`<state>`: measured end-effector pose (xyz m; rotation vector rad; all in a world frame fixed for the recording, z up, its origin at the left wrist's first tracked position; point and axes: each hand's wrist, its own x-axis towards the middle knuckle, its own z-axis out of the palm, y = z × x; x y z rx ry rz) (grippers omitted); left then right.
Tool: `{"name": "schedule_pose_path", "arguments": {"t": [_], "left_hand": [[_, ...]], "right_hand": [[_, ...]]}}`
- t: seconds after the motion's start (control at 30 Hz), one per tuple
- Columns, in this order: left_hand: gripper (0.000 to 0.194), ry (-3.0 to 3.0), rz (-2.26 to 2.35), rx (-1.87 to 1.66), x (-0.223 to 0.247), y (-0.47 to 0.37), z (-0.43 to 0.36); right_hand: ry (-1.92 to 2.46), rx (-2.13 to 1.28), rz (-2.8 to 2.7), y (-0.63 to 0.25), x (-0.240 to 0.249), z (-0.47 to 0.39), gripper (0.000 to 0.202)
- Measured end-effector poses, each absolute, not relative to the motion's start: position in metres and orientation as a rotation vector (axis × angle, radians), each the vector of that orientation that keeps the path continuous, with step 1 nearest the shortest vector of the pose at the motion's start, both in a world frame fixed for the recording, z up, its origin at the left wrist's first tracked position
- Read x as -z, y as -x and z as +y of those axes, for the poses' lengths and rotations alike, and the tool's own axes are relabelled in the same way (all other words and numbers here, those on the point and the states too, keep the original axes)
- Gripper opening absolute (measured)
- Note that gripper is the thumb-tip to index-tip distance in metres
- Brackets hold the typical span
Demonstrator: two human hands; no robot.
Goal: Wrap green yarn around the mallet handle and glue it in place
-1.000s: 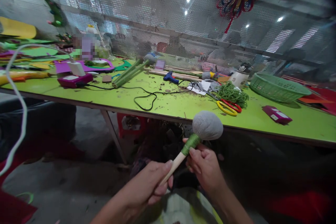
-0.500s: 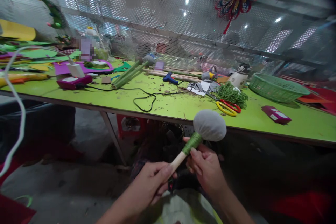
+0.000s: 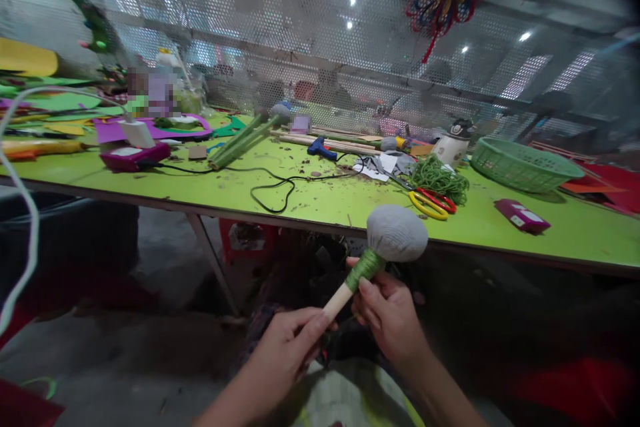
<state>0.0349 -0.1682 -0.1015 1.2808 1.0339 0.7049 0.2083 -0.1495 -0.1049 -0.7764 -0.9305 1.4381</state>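
A mallet-like stick (image 3: 338, 301) with a grey cloth-covered round head (image 3: 397, 233) is held in front of the table edge, tilted with its head up and to the right. Green cord (image 3: 364, 270) is wound in a tight band below the head. My left hand (image 3: 295, 340) is closed around the bare pale wooden handle. At the green band, my right hand (image 3: 387, 317) pinches with thumb and fingers. Its fingertips behind the stick are partly hidden.
On the green table (image 3: 325, 203) lie scissors (image 3: 429, 203), a tangle of green cord (image 3: 437, 179), a blue glue gun (image 3: 323, 148) with a black cable, and purple boxes (image 3: 523, 215). A green plastic basket (image 3: 525, 165) stands at the right. Green-wrapped sticks (image 3: 245, 140) lie farther back.
The stick and both hands keep nearly the same pose and grip. The grey head has turned slightly, showing more of its gathered cloth. The view has shifted a little.
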Motion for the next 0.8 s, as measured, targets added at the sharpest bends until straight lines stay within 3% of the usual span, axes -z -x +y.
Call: {"name": "schedule_pose_path", "arguments": {"t": [0.2, 0.3, 0.5, 0.8], "left_hand": [[0.044, -0.904, 0.773, -0.483, 0.096, -0.030, -0.166], [0.044, -1.201, 0.987, -0.546, 0.099, -0.031, -0.164], [0.027, -1.803, 1.364, -0.894, 0.102, -0.026, -0.168], [0.043, -1.226, 0.956, -0.548, 0.092, -0.020, -0.163]], "right_hand": [[0.740, -1.444, -0.956, -0.208, 0.104, -0.153, 0.034], [0.817, -1.444, -0.941, -0.208, 0.110, -0.151, 0.034], [0.847, -1.405, -1.002, -0.210, 0.120, -0.148, 0.035], [0.805, -1.502, -0.945, -0.213, 0.108, -0.154, 0.037]]}}
